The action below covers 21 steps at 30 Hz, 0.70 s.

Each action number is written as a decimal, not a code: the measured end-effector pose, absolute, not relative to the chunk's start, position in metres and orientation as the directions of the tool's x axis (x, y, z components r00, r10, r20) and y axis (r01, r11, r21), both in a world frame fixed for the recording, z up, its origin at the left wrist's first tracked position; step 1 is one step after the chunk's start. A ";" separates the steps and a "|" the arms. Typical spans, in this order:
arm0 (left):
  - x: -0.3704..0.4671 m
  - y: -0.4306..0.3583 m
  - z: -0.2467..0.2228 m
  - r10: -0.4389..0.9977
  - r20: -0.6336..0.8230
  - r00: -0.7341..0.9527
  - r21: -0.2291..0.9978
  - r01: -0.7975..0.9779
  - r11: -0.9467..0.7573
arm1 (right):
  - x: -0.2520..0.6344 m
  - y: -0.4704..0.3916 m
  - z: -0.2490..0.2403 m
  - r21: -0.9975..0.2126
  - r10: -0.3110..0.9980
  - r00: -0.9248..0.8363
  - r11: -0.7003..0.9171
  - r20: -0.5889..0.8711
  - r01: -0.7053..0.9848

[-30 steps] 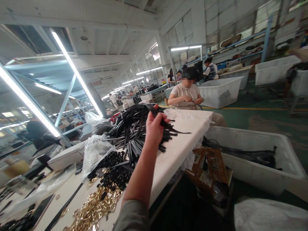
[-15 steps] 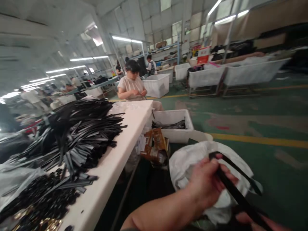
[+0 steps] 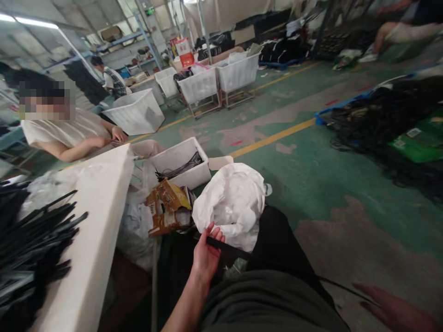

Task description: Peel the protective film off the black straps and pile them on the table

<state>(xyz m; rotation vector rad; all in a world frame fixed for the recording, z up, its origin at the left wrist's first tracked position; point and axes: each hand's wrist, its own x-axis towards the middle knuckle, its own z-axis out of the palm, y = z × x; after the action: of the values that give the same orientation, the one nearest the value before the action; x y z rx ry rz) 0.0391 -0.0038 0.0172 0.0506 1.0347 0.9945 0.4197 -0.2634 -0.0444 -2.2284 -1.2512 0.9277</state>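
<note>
Strap (image 3: 228, 250) lies across your lap, its long axis running from your left hand (image 3: 205, 258) toward your right hand (image 3: 394, 311). Left fingers (image 3: 216, 233) pinch its near end; right fingers lie flat and loose by the thin far end.

There was only one view, from the camera on the person's head. It looked forward and steeply down over the person's own lap, turned to the right of the white tabletop (image 3: 104, 203), which ran along the left edge. The left hand (image 3: 206, 256) was close under the lens. The green floor (image 3: 311, 184) and the white bins (image 3: 204, 85) lay much farther away.
</note>
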 end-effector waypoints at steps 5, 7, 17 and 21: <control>0.060 -0.035 0.015 0.738 -0.558 0.378 0.609 -0.418 0.674 | 0.335 -0.153 0.017 -0.683 0.936 0.003 -0.260 -0.353 0.683; 0.069 -0.040 0.021 0.771 -0.486 0.412 0.767 -0.221 0.602 | 0.291 -0.109 0.031 -0.805 0.932 -0.202 -0.133 -0.300 0.578; -0.016 -0.012 -0.028 0.950 -0.210 0.232 0.911 0.400 0.103 | 0.233 0.041 -0.057 -0.804 0.829 -0.253 -0.551 -0.498 -0.224; -0.103 -0.013 -0.076 0.992 -0.090 0.085 0.706 0.708 0.004 | 0.234 0.095 -0.109 -0.717 0.781 -0.089 -0.607 -0.618 -0.343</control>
<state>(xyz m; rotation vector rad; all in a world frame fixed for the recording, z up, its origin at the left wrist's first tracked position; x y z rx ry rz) -0.1033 -0.0131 -0.0757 1.7633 1.6814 0.6037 0.2345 0.0949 -0.1092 -1.3862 -0.5069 1.8000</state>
